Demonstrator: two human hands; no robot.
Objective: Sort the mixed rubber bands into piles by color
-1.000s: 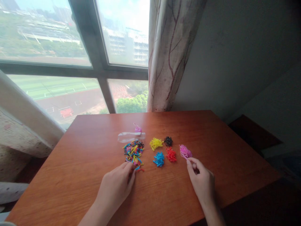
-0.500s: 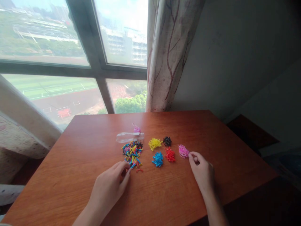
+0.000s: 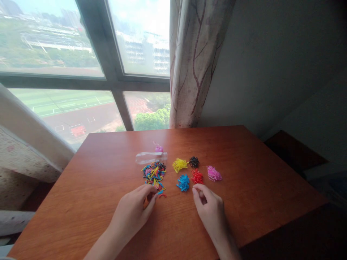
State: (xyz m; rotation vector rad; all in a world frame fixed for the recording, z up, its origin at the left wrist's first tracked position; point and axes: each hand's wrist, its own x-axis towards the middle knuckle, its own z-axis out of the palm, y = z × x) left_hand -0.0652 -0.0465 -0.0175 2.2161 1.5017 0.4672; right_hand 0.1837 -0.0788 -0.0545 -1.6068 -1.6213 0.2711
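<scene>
My left hand [image 3: 137,204] is closed in a pinch at the near edge of a mixed pile of coloured rubber bands [image 3: 154,173]. A blue rubber band [image 3: 160,192] shows at its fingertips, beside a loose red band [image 3: 162,196] on the table. My right hand [image 3: 210,204] is also pinched, just below the red pile [image 3: 197,176]; anything between its fingertips is too small to make out. Around it lie separate piles of blue bands [image 3: 183,183], yellow bands [image 3: 180,165], black bands [image 3: 193,162] and pink bands [image 3: 214,173].
Behind the mixed pile a clear plastic bottle [image 3: 150,158] lies on its side, with a small pink-purple object [image 3: 159,148] next to it. The brown wooden table [image 3: 81,195] stands against a window [image 3: 114,83] and a patterned curtain [image 3: 187,72].
My right hand has moved left from the pink pile to below the red pile. My left hand has shifted slightly right along the mixed pile's near edge. The view has shifted a little.
</scene>
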